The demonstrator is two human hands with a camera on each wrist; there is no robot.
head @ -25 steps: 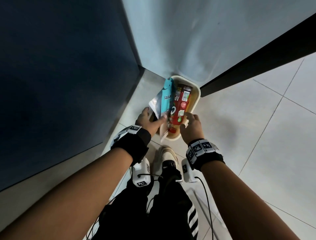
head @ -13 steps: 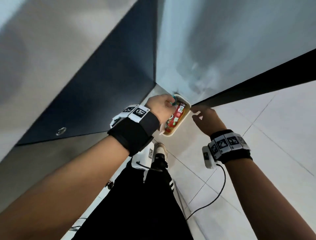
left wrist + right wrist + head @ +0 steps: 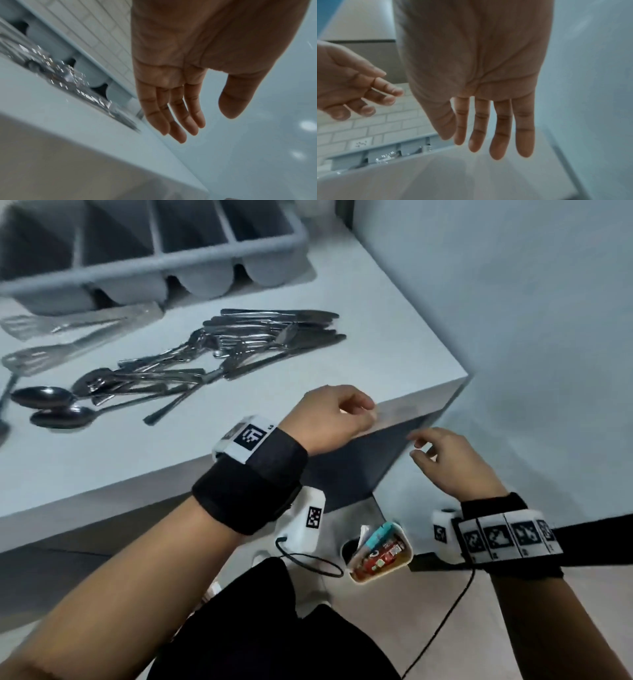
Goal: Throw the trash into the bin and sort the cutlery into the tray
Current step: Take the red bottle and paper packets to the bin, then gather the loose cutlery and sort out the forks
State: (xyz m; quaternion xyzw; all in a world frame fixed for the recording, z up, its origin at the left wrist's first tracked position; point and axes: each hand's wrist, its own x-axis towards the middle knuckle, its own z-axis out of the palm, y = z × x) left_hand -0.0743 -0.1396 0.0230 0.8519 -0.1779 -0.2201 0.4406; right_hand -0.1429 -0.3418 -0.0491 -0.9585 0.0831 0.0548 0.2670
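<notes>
A small white bin (image 3: 378, 578) stands on the floor beside the table, with a red packet (image 3: 380, 558) and a blue packet (image 3: 378, 534) inside it. On the white table (image 3: 137, 460) lies a pile of forks, knives and spoons (image 3: 205, 361). Behind the pile stands the grey cutlery tray (image 3: 154, 265). My left hand (image 3: 342, 416) hovers over the table's front right corner, fingers relaxed and holding nothing (image 3: 204, 121). Just off that corner my right hand (image 3: 435, 446) is in the air above the bin, fingers straight and empty (image 3: 488, 142).
Metal tongs and a slotted spatula (image 3: 68, 326) lie at the table's left, in front of the tray. Two large spoons (image 3: 51, 405) rest near the left front. A pale wall (image 3: 531, 320) closes in the table's right side. A cable (image 3: 442, 625) runs across the floor.
Both hands have risen from the floor bin to table height. The left hand has let go of the blue packet, which now sits in the bin. The head view has swung up to the tabletop.
</notes>
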